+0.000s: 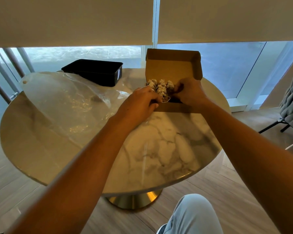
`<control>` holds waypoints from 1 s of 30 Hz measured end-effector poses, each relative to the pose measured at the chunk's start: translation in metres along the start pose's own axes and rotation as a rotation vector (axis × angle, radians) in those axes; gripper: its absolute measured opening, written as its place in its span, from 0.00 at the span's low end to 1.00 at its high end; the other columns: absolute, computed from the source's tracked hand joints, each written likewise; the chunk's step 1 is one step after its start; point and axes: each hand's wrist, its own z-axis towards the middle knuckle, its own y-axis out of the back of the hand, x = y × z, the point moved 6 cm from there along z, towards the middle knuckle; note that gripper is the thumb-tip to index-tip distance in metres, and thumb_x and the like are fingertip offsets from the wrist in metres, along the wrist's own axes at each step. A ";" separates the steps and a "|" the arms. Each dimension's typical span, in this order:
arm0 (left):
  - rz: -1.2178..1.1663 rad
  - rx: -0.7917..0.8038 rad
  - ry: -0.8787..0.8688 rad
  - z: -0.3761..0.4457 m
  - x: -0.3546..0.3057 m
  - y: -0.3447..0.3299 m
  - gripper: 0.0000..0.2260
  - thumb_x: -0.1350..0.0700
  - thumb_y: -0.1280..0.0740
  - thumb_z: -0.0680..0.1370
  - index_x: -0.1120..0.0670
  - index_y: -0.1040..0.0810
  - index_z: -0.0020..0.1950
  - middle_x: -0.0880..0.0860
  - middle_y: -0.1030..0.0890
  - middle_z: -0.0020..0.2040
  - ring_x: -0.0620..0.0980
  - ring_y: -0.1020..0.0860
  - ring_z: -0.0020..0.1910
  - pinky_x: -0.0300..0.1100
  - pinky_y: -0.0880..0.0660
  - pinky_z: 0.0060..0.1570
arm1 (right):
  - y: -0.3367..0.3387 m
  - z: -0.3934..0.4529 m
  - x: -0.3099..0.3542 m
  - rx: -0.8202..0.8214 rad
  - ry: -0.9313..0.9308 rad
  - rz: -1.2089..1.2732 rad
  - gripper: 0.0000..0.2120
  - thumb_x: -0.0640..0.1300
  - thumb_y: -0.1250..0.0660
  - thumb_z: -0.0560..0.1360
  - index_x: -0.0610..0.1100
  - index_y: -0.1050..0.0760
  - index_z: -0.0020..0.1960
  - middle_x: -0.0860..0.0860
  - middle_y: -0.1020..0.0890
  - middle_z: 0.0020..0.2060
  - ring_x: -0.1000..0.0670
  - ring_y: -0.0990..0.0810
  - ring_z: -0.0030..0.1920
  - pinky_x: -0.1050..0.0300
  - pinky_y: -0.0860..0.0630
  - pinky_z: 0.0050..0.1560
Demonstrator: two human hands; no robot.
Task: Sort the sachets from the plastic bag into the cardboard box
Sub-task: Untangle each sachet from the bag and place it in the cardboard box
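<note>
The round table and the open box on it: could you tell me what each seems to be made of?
Table: apparently polished marble or a marble-look top, white with grey veins and glossy reflections; brass-coloured metal base.
Box: plain brown cardboard, matte, with folded flaps.

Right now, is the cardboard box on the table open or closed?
Open. The cardboard box has its lid standing upright behind it, sachets show inside, and both hands reach in over its front wall.

No legible text, label, brand or number on any surface; pale patch on black tray (98,71) end wall too blurred to read.
</note>
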 end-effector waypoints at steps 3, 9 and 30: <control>-0.009 -0.003 0.000 0.000 0.002 0.000 0.09 0.54 0.30 0.79 0.49 0.16 0.59 0.51 0.20 0.59 0.50 0.25 0.58 0.37 0.33 0.54 | -0.003 0.000 0.002 0.002 0.058 -0.035 0.03 0.40 0.26 0.78 0.42 0.15 0.51 0.49 0.17 0.47 0.56 0.24 0.41 0.70 0.32 0.38; -0.007 -0.006 0.002 -0.001 0.002 -0.001 0.10 0.55 0.29 0.79 0.49 0.16 0.60 0.52 0.21 0.60 0.51 0.25 0.59 0.38 0.32 0.56 | -0.005 -0.002 0.002 0.075 0.016 -0.056 0.05 0.36 0.28 0.77 0.41 0.16 0.52 0.49 0.20 0.47 0.57 0.27 0.40 0.67 0.31 0.37; 0.121 -0.199 0.183 -0.069 0.037 0.053 0.18 0.44 0.27 0.75 0.47 0.20 0.64 0.50 0.23 0.62 0.52 0.26 0.61 0.47 0.28 0.59 | -0.012 -0.067 0.087 -0.080 0.263 0.248 0.07 0.44 0.28 0.79 0.47 0.18 0.57 0.56 0.17 0.49 0.59 0.20 0.48 0.75 0.24 0.46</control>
